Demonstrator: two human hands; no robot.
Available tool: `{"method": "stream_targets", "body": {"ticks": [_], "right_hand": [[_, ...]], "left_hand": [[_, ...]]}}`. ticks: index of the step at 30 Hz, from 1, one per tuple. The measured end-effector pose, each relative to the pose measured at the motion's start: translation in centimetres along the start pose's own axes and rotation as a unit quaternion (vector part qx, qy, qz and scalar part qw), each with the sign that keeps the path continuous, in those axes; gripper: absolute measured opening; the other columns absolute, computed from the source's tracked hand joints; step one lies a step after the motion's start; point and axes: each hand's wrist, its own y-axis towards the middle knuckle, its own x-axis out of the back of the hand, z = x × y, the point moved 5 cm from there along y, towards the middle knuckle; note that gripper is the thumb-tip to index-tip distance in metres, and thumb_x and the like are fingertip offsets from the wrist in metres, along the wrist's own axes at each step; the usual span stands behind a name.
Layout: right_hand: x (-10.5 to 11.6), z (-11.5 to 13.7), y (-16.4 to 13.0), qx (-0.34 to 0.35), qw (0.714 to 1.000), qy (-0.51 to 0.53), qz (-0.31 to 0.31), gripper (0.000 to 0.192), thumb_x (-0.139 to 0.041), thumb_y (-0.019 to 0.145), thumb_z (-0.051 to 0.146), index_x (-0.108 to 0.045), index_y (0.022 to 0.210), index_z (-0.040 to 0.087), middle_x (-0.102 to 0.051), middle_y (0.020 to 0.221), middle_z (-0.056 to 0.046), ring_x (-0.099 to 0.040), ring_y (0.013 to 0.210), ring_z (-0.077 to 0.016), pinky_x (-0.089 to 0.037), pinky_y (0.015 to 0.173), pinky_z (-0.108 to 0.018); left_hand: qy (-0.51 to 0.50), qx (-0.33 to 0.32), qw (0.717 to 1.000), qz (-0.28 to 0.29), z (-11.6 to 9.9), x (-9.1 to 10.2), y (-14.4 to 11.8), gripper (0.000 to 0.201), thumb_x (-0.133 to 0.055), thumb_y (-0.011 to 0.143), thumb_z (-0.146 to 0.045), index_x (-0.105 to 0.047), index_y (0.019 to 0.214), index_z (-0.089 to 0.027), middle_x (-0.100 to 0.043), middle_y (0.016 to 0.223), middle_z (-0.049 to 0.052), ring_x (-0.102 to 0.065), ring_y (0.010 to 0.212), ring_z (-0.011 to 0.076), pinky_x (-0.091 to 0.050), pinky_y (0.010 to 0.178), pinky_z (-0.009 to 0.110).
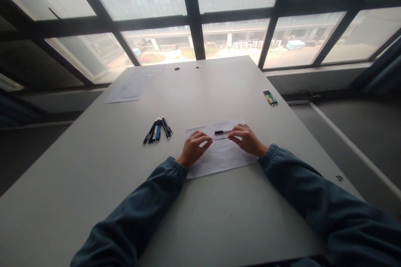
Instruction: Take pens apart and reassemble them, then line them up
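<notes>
Over white paper sheet (219, 156): left hand (192, 148) and right hand (247, 138) pinch thin dark refill (220, 138) (pen barrel (223, 132) lies apart); reassembly apparently pending.

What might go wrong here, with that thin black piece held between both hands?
The thin refill, pinched at each end between the left hand and right hand, might bend or slip. The pen barrel lying loose on the sheet of paper just beyond it might get nudged and roll. Any ink leak would likely mark the sheet.
</notes>
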Motion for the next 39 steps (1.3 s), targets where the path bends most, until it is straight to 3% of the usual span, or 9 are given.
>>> {"method": "stream_targets", "body": {"ticks": [8,22,33,39], "right_hand": [[1.2,-1.3,-1.5,-0.057,0.998,-0.016,-0.037,0.013,-0.066,0.092,0.026,-0.075,0.083,0.023,-0.070,0.087,-0.006,-0.059,0.088,-0.0217,-0.043,0.082,-0.038],[-0.8,-1.4,-1.5,-0.093,0.994,-0.031,0.042,0.011,-0.070,0.086,0.017,-0.076,0.082,0.024,-0.071,0.086,-0.004,-0.060,0.092,-0.0216,-0.039,0.086,-0.038],[-0.9,-1.4,-1.6,-0.088,0.994,-0.034,0.047,0.008,-0.070,0.086,0.018,-0.076,0.086,0.023,-0.072,0.089,-0.005,-0.061,0.094,-0.0230,-0.041,0.087,-0.040],[-0.6,-1.2,-1.6,-0.087,0.995,-0.031,0.038,0.011,-0.067,0.090,0.024,-0.075,0.084,0.023,-0.071,0.087,-0.005,-0.060,0.092,-0.0227,-0.041,0.088,-0.041]], "left_hand": [[0.050,-0.012,0.997,0.053,-0.1,-0.4,-0.1,0.016,-0.061,0.095,-0.033,-0.075,0.094,-0.023,-0.071,0.089,0.005,-0.061,0.087,0.0182,-0.053,0.078,0.033],[0.071,-0.005,0.992,0.108,0.5,-1.1,-0.3,0.020,-0.059,0.096,-0.036,-0.077,0.094,-0.027,-0.070,0.096,0.005,-0.060,0.090,0.0187,-0.054,0.077,0.032],[0.040,0.011,0.994,0.104,1.1,-1.4,-0.4,0.023,-0.061,0.094,-0.036,-0.073,0.107,-0.023,-0.071,0.100,0.008,-0.061,0.096,0.0213,-0.056,0.085,0.037],[0.015,0.029,0.998,0.050,1.2,-1.0,-0.3,0.025,-0.049,0.100,-0.025,-0.068,0.115,-0.020,-0.070,0.101,0.008,-0.062,0.095,0.0197,-0.054,0.087,0.037]]}}
